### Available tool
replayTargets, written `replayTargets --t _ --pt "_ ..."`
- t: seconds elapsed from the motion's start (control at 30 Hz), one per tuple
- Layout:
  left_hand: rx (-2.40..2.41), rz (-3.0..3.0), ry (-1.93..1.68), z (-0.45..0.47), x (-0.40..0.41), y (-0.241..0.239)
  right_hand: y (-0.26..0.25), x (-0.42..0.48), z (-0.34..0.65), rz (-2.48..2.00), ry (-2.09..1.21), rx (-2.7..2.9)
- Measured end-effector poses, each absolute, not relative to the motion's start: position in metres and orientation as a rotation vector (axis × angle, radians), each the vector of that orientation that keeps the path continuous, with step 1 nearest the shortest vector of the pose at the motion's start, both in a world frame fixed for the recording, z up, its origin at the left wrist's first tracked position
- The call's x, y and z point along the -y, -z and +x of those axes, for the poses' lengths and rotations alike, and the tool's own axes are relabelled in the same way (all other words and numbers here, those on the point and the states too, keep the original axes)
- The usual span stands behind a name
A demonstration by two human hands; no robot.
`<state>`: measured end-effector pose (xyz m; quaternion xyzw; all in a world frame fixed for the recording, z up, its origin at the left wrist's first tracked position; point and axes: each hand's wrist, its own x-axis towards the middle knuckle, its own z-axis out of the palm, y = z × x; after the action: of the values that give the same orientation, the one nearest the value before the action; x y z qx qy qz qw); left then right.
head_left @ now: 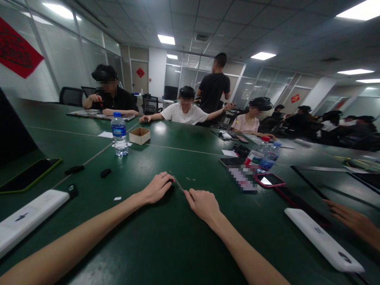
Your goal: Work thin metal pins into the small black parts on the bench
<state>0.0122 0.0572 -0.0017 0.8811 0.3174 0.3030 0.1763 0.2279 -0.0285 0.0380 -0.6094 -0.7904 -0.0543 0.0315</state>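
Observation:
Between my two hands, just above or on the green table, runs a thin, narrow, see-through strip; its exact kind is too small to tell. My right hand is closed, pinching the near end of the strip between thumb and forefinger. At the far end, the bent fingers of my left hand are pressed together against the strip, their tips partly hidden. A few small clear scraps lie just beyond my hands. Left of my forearm is a small white paper piece.
White power banks lie on both sides. Bottles, a small open box and phones stand or lie farther out. Another person's hand reaches in at right. Several people sit around; one person stands.

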Motion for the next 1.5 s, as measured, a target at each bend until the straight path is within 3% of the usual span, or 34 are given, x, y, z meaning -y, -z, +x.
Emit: replayTargets --t 0.43,0.9,1.5 --pt "-0.871 2.568 -0.975 0.009 -0.062 0.011 -0.037 0.029 0.229 -1.856 0.173 2.439" --pt "-0.646 2.603 -0.807 0.005 -0.059 -0.017 -0.039 0.03 0.229 -1.871 0.166 2.448" --pt "-0.746 2.561 -0.758 0.006 -0.064 -0.015 -0.036 0.03 0.228 -1.885 0.237 2.42"
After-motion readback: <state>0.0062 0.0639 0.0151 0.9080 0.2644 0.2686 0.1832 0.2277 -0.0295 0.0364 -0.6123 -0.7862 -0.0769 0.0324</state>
